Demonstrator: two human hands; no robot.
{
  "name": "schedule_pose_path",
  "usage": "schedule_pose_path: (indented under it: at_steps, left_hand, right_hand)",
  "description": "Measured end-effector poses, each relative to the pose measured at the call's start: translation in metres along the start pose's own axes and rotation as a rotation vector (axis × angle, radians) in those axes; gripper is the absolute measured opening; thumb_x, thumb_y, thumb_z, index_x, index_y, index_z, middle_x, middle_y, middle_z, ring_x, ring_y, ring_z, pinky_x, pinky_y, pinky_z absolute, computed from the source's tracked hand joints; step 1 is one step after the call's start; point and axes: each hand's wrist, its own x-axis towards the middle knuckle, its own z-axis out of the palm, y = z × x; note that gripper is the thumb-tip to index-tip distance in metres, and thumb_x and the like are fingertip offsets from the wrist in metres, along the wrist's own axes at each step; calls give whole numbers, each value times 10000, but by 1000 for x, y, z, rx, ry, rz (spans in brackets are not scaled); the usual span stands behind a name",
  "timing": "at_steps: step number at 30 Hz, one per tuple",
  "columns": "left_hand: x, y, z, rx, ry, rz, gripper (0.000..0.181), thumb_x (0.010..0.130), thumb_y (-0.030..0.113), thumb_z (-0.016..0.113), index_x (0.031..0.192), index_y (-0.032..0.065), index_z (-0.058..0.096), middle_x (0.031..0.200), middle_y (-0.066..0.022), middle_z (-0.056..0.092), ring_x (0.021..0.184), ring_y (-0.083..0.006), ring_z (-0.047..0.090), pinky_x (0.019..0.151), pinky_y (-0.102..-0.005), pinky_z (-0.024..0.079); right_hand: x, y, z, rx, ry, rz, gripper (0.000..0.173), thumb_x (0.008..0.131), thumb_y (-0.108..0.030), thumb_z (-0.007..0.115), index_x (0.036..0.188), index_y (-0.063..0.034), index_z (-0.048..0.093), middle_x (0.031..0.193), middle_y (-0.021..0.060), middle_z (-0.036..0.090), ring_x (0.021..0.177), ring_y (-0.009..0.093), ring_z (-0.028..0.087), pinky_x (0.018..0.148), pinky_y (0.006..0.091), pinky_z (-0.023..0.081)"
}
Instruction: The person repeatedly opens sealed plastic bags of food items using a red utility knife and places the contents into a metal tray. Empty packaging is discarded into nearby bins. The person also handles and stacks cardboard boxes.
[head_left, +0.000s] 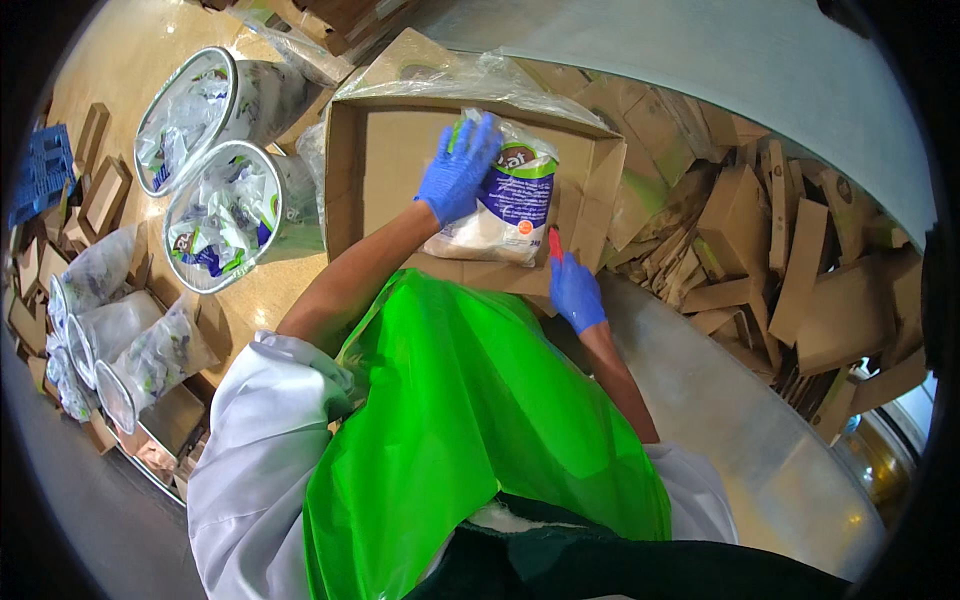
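Observation:
An open cardboard box (397, 150) lies before me with one filled plastic bag of frozen chicken (517, 202) in its right part. My left hand (461, 172), in a blue glove, rests flat on the bag's upper left with its fingers apart. In my right hand (577, 292), also gloved in blue, is a red-handled tool (555, 244), perhaps a knife; its blade cannot be made out. That hand is at the box's near right corner, beside the bag's lower right edge.
Two hoop-rimmed bins (281, 202) hold crumpled printed plastic bags at the left. Several more lined hoops (112, 390) stand farther left, near a blue plastic pallet (41, 172). Flattened and torn cardboard boxes (727, 240) pile up at the right, along a metal surface (697, 390).

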Motion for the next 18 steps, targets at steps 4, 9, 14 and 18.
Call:
schedule_pose_path:
  at_steps: [4, 9, 14, 18]
  left_hand:
    - [17, -2, -2, -198, -149, 278, 647, 711, 169, 692, 1317, 98, 477, 1201, -154, 530, 1163, -322, 473, 953, -492, 378]
    - [45, -11, -10, -167, -258, 358, 510, 785, 226, 633, 1275, 140, 523, 1110, -116, 576, 1098, -318, 500, 942, -498, 385]
    - [60, -40, -22, 32, -248, 550, 616, 724, 416, 684, 1276, 182, 542, 1168, -65, 598, 1162, -290, 468, 995, -489, 347]
    - [73, -55, -51, -70, -609, 563, 595, 753, 410, 683, 1300, 237, 528, 1308, -52, 536, 1275, -323, 398, 1038, -531, 309]
  right_hand:
    - [34, -15, 5, 199, 110, -8, 336, 945, -309, 442, 1064, -17, 559, 919, 275, 617, 864, 463, 600, 749, 547, 466]
    - [54, -25, 7, 252, 240, -80, 344, 955, -319, 438, 1010, 1, 550, 912, 298, 624, 860, 475, 594, 743, 564, 442]
    - [62, -26, 1, 284, 218, -109, 322, 942, -303, 458, 1001, -3, 560, 917, 294, 624, 862, 476, 589, 750, 569, 439]
    - [82, -31, 0, 353, 132, -143, 349, 937, -320, 443, 973, -8, 595, 894, 271, 636, 863, 449, 611, 776, 543, 464]
